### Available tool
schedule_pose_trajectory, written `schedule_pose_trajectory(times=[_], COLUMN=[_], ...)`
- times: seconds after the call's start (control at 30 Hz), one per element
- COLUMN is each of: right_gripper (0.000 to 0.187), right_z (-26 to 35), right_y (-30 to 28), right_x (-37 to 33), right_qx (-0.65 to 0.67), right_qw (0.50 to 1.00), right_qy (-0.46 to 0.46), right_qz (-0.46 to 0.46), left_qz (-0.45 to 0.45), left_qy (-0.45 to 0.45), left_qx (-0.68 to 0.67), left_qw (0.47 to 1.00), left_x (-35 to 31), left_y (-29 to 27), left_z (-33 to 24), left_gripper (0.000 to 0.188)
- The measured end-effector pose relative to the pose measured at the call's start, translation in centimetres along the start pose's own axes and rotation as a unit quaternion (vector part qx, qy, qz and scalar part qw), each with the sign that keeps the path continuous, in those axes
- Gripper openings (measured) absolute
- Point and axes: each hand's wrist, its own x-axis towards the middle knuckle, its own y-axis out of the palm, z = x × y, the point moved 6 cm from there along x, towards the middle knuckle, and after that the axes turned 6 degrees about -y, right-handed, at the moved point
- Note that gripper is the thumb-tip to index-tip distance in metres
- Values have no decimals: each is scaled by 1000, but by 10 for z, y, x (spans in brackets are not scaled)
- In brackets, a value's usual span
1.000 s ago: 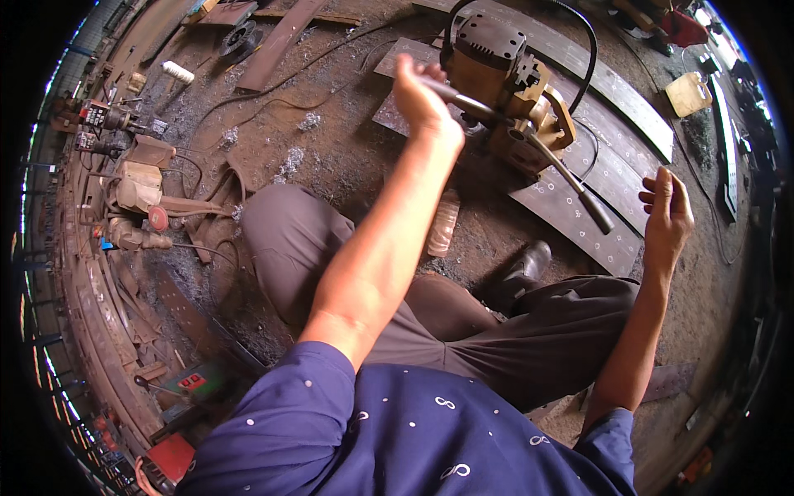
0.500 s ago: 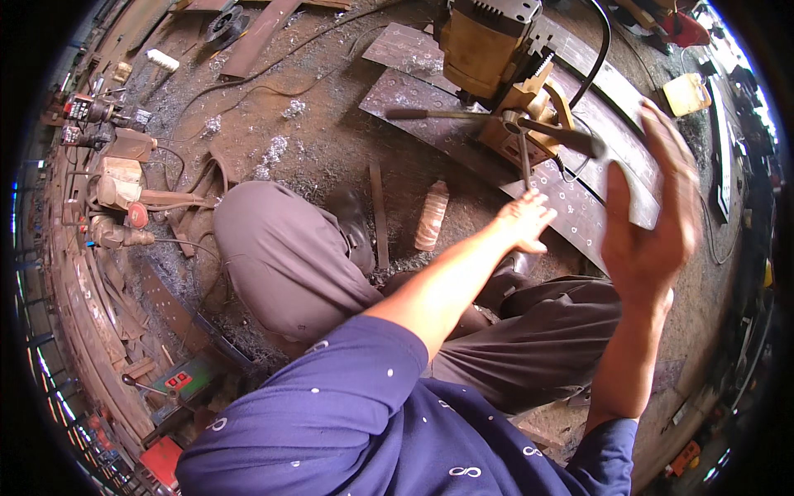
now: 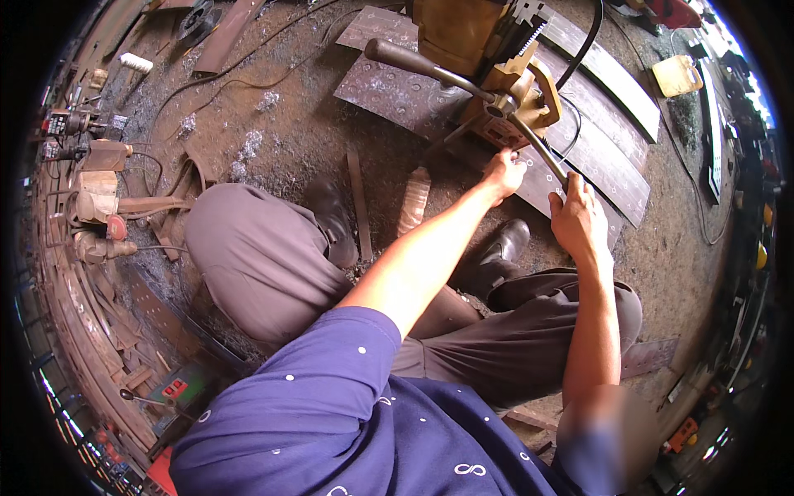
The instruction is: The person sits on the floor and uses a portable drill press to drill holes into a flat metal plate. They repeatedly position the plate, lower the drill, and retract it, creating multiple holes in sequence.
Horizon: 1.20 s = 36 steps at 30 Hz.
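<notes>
A yellow magnetic drill (image 3: 463, 33) stands on flat steel plates in front of me, with its long feed handle (image 3: 422, 66) spokes spreading from the hub. My right hand (image 3: 581, 219) is closed around the lower end of the spoke that points toward me. At the front of the drill's base, my left hand (image 3: 503, 178) reaches with fingertips against the small control panel (image 3: 499, 132). Its fingers look partly extended, and nothing shows held in them. Rows of marked rings dot the steel plate (image 3: 397, 97) under the machine.
A cloudy plastic bottle (image 3: 413, 202) stands near my boot, beside a narrow metal strip (image 3: 359, 202). Metal shavings (image 3: 248, 149) litter the floor. Power tools (image 3: 101, 198) lie at left; a yellow jerrycan (image 3: 676, 76) stands at right. A black cable (image 3: 591, 58) loops from the drill.
My right hand has come down from the air onto a feed handle spoke. The handle has turned. My left hand has moved from a spoke to the drill's base panel.
</notes>
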Motion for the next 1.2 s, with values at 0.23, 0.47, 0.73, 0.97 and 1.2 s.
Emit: schedule_pose_trajectory(times=[0.23,0.47,0.73,0.97,1.2], right_gripper=[54,52,39,43,51], right_z=[0,6,3,3,38], right_y=[-2,-4,26,113,181], right_x=[0,0,23,58,82], right_qx=[9,-7,-17,-50,57], right_qw=[1000,1000,989,973,982], right_qy=[-2,-6,61,85,66], right_qz=[-18,-8,134,210,169], left_qz=[28,12,-24,-251,-214], left_qy=[-132,-220,-206,-341,-384], left_qx=[-343,-428,-87,350,415], left_qw=[930,877,974,836,796], left_x=[6,-2,-7,-94,-111], left_y=[28,22,-74,-247,-251], left_z=[-15,-19,105,198,254], left_gripper=[26,39,39,46,52])
